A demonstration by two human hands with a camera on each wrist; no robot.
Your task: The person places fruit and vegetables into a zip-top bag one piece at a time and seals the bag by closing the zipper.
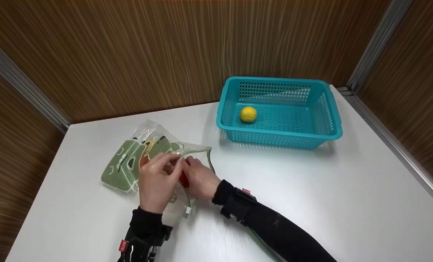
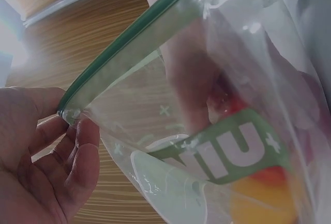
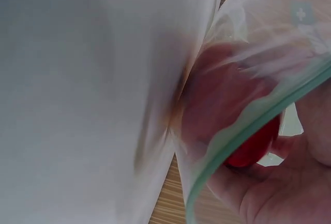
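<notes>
- Clear printed zip bag (image 1: 120, 169): lies at and beyond left hand, extending leftward.
- Left hand (image 1: 156, 182): thumb and finger pinched together on bag's green zip edge (image 2: 124, 43).
- Right hand (image 1: 202, 179): at bag mouth, fingers clamped round red object (image 1: 184, 179).
- Teal basket (image 1: 274, 133), lemon (image 1: 248, 114) inside: beyond right hand, to its right.
- Left wrist view alone: white lettering (image 2: 222, 151).
- Right wrist view: red object's rounded outline; head view, only a sliver.

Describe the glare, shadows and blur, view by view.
Head: soft shadow below the teal basket, pale sheen on the white table; left wrist: strong glare at the left edge, small highlights on the plastic bag; right wrist: dim, soft focus, the red object partly hazy through plastic.
</notes>
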